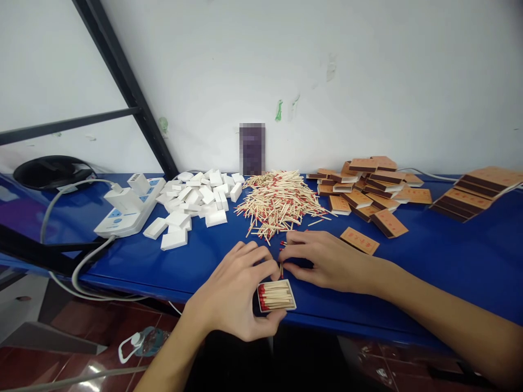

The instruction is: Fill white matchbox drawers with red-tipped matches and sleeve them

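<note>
My left hand (237,291) grips a small white matchbox tray (277,296) filled with red-tipped matches, near the front edge of the blue table (429,256). My right hand (327,260) rests just beyond the tray, fingers pinched on a few matches that stand at the tray's far edge. A loose heap of matches (280,204) lies behind both hands. Empty white trays (196,201) are piled to the left of the heap. Orange matchbox sleeves (368,188) lie heaped to the right, with one single sleeve (359,240) close to my right hand.
A white power strip (128,209) with plugs and grey cables sits at the table's left. A row of stacked orange sleeves (476,193) lies at the far right. A dark blurred box (252,148) leans on the wall. A black frame (122,81) slants at left.
</note>
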Demonstrator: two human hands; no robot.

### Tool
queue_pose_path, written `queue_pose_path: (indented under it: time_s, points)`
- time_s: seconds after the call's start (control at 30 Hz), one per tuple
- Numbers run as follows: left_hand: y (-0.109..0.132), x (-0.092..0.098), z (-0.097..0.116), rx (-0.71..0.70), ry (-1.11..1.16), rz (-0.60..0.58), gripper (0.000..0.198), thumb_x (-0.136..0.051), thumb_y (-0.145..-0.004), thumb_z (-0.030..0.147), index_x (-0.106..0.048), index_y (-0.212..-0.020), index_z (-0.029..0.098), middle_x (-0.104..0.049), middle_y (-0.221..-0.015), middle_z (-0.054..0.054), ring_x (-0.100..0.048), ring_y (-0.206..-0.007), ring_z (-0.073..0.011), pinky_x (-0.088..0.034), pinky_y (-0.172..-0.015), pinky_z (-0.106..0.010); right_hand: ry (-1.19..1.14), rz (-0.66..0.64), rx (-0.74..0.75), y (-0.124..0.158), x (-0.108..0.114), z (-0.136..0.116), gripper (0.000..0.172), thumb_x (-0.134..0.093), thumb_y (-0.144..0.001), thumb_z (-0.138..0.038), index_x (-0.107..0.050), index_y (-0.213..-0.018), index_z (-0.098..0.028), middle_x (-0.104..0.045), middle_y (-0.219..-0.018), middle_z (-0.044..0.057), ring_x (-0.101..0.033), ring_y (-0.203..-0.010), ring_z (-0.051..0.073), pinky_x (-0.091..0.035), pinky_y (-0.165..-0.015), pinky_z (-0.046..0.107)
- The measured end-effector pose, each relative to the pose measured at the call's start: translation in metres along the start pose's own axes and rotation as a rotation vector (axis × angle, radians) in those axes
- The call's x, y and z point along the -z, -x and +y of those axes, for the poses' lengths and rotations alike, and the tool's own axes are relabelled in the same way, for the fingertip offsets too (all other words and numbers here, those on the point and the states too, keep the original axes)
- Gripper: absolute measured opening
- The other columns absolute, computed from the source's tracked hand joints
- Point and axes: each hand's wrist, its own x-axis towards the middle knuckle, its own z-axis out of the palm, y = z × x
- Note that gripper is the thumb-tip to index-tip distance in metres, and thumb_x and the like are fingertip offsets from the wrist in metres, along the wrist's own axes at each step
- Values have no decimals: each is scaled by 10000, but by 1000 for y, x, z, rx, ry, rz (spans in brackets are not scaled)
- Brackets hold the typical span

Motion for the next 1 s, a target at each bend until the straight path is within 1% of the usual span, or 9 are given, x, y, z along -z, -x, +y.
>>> queue_pose_path:
  time_s: [0.13,0.2,0.33,0.4,0.5,0.57,0.7,0.9,1.0]
  points:
    - [1,-1,0,-50,17,-10,316,-736,-652,344,-547,-864,204,-565,-873,-3,-531,-811,-197,-398,-852,-389,5,-6,-5,1,2,-2,107,-578,-892,-189,-627,-797,-190,-571,-791,4,-519,-681,135,-332,-609,273]
    - [1,-2,-1,-47,17,-15,317,-746,-668,360,-560,-874,205,-571,-877,-1,-539,-828,-200,-398,-880,-395,35,5,-22,1,2,-1,123,-587,-872,-185,-603,-750,-187,-566,-759,-3,-500,-652,130,-313,-595,274]
    - [-1,-4,-3,35,-10,-20,285,-709,-816,424,-616,-1001,228,-581,-977,-13,-544,-954,-222,-357,-1026,-443,121,74,-105,0,5,4,158,-554,-895,-222,-613,-754,-185,-588,-753,8,-511,-648,141,-293,-587,283]
    - [-2,-4,-3,75,-23,-29,302,-662,-887,464,-626,-1102,255,-574,-1031,-22,-530,-988,-230,-373,-1022,-456,151,111,-147,-1,9,9,185,-525,-919,-249,-615,-772,-183,-603,-764,18,-533,-667,151,-309,-605,286]
    - [-4,-4,-4,107,-33,-34,380,-625,-924,498,-594,-1241,292,-564,-1100,-31,-520,-1023,-239,-389,-1023,-488,200,135,-212,0,18,17,153,-507,-913,-232,-616,-817,-185,-629,-803,31,-563,-711,168,-338,-648,291]
    - [-3,-5,-4,120,-37,-19,405,-633,-920,493,-579,-1268,294,-560,-1125,-34,-518,-1057,-247,-363,-1062,-520,229,95,-243,0,22,20,125,-514,-885,-197,-639,-889,-194,-653,-835,34,-583,-740,181,-342,-664,295]
    - [-3,-6,-4,140,-45,0,410,-670,-891,459,-585,-1247,276,-557,-1145,-39,-518,-1091,-259,-297,-1121,-566,240,-31,-262,2,23,21,200,-505,-862,-159,-659,-978,-210,-676,-860,36,-609,-776,200,-340,-666,303]
    - [-3,-5,-3,149,-38,-17,318,-665,-895,425,-610,-1162,261,-563,-1098,-30,-529,-1056,-245,-319,-1105,-551,196,-59,-261,1,24,20,96,-521,-846,-167,-596,-795,-199,-636,-816,30,-572,-763,191,-357,-673,309]
    - [-4,-5,-3,146,-36,-15,323,-669,-894,418,-609,-1172,265,-562,-1098,-26,-524,-1053,-240,-319,-1105,-549,176,-41,-242,3,27,21,131,-540,-853,-196,-575,-728,-195,-627,-816,35,-561,-777,191,-382,-711,320]
